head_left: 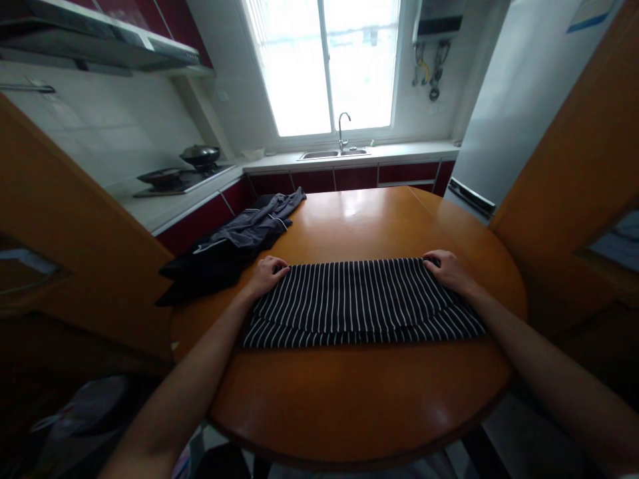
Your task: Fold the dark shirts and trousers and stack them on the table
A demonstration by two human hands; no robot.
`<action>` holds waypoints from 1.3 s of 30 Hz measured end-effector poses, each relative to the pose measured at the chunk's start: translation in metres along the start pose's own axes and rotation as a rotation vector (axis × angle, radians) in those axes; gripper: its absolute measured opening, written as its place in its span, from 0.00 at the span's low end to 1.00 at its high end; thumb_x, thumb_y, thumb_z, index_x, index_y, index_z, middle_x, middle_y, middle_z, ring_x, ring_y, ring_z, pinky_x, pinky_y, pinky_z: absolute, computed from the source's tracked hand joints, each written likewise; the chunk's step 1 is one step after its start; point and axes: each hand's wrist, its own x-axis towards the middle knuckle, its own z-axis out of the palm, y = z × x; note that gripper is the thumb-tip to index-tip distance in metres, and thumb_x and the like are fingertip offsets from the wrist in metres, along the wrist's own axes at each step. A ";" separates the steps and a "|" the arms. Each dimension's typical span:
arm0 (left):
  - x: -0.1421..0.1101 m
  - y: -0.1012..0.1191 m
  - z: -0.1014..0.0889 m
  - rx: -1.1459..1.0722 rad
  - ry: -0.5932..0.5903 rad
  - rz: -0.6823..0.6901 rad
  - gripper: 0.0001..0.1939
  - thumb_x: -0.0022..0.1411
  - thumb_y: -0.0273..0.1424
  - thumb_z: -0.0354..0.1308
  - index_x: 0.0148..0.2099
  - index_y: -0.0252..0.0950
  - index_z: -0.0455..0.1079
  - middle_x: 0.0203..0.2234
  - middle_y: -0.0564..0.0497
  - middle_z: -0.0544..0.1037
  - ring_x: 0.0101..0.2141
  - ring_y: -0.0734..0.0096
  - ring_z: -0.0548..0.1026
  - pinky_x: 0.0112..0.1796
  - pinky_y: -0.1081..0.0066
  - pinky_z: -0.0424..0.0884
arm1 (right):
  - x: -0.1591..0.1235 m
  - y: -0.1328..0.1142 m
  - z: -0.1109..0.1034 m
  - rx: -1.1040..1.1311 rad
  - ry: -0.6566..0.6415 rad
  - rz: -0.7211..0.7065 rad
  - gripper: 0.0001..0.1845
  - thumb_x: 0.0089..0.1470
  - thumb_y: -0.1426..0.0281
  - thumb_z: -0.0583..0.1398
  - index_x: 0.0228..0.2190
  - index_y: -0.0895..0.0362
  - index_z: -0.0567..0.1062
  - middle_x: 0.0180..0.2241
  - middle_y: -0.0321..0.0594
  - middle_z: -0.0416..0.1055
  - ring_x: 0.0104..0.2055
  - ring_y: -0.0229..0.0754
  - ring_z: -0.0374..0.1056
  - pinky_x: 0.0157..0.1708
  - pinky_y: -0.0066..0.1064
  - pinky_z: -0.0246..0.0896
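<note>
A black cloth with white stripes [359,299] lies folded into a wide band on the wooden table, a second layer showing along its near edge. What kind of garment or cloth it is, I cannot tell. My left hand [267,274] pinches its far left corner between thumb and fingers. At the far right corner, my right hand [448,271] grips the cloth the same way, fingers curled. Between the two hands the far edge runs nearly straight.
The round wooden table [369,392] fills the middle. Dark grey and black clothes [244,233] lie heaped at its left edge, partly overhanging. Behind are a sink [319,155], a stove [192,178] with pans, and a fridge [524,100] on the right.
</note>
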 end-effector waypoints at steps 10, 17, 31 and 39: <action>-0.014 0.048 -0.009 0.135 -0.097 0.036 0.30 0.69 0.48 0.46 0.63 0.33 0.66 0.63 0.39 0.68 0.64 0.52 0.63 0.64 0.54 0.56 | -0.008 0.012 -0.014 0.002 0.081 0.377 0.25 0.58 0.63 0.59 0.52 0.65 0.76 0.45 0.57 0.79 0.45 0.53 0.76 0.47 0.41 0.70; -0.026 0.208 0.016 0.036 -0.316 0.410 0.30 0.74 0.47 0.42 0.71 0.40 0.57 0.69 0.45 0.59 0.69 0.57 0.55 0.67 0.54 0.49 | -0.019 0.005 -0.037 -0.195 -0.171 0.315 0.16 0.56 0.68 0.61 0.42 0.64 0.82 0.44 0.58 0.80 0.46 0.56 0.76 0.45 0.39 0.69; -0.066 0.264 0.065 -0.004 -0.370 0.540 0.32 0.74 0.52 0.38 0.73 0.46 0.52 0.72 0.48 0.51 0.72 0.54 0.44 0.68 0.46 0.39 | -0.049 -0.014 -0.065 0.389 -0.369 0.630 0.22 0.51 0.54 0.65 0.40 0.58 0.81 0.42 0.51 0.81 0.40 0.50 0.77 0.29 0.31 0.67; -0.065 0.265 0.064 -0.097 -0.374 0.509 0.32 0.74 0.51 0.39 0.73 0.46 0.52 0.72 0.49 0.53 0.72 0.55 0.44 0.68 0.48 0.36 | -0.053 -0.043 -0.080 0.797 -0.467 0.593 0.27 0.46 0.67 0.69 0.50 0.55 0.77 0.46 0.47 0.80 0.45 0.51 0.78 0.42 0.36 0.75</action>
